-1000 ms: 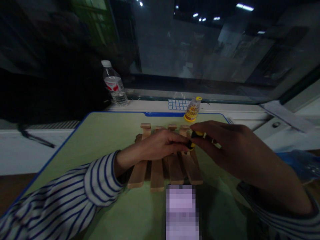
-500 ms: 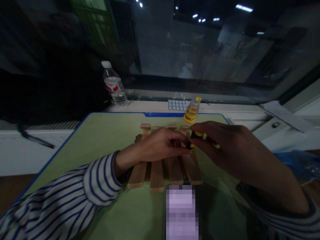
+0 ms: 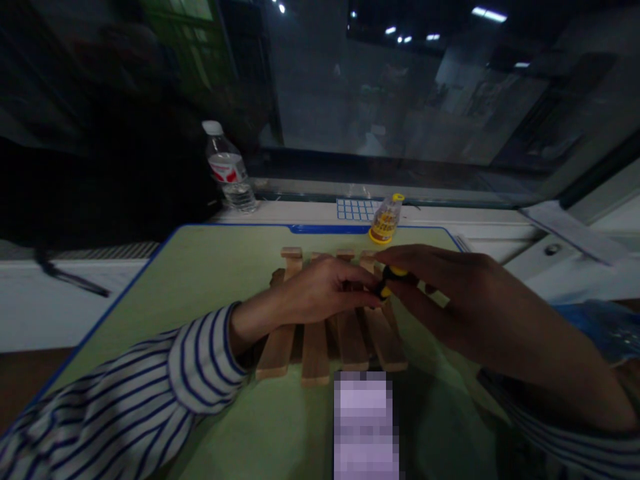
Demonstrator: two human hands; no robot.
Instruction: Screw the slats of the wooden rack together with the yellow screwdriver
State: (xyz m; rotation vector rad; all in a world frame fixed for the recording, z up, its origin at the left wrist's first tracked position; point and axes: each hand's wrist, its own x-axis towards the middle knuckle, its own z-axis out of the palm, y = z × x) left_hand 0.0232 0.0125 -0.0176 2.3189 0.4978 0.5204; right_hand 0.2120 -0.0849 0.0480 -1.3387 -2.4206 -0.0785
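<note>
A row of wooden slats (image 3: 315,353) joined side by side lies on the green tabletop. My left hand (image 3: 325,287) rests over the slats, its thumb and fingertips pinched round the lower end of a short black-and-yellow tool that looks like a screwdriver (image 3: 399,271). Above and to the right, my right hand (image 3: 450,287) grips the tool's upper end between thumb and fingers. The tool's tip is hidden by my fingers, so what it touches cannot be seen.
A yellow-capped clear cone-shaped bottle (image 3: 386,220) stands at the table's far edge. A phone (image 3: 365,427) lies in front of the slats. On the sill behind are a water bottle (image 3: 230,170) and a blue grid card (image 3: 354,209). The blue-edged table (image 3: 220,260) meets the window.
My right hand has turned slightly round the screwdriver's upper end, its fingers shifting a little. My left hand and the slats stay almost where they were.
</note>
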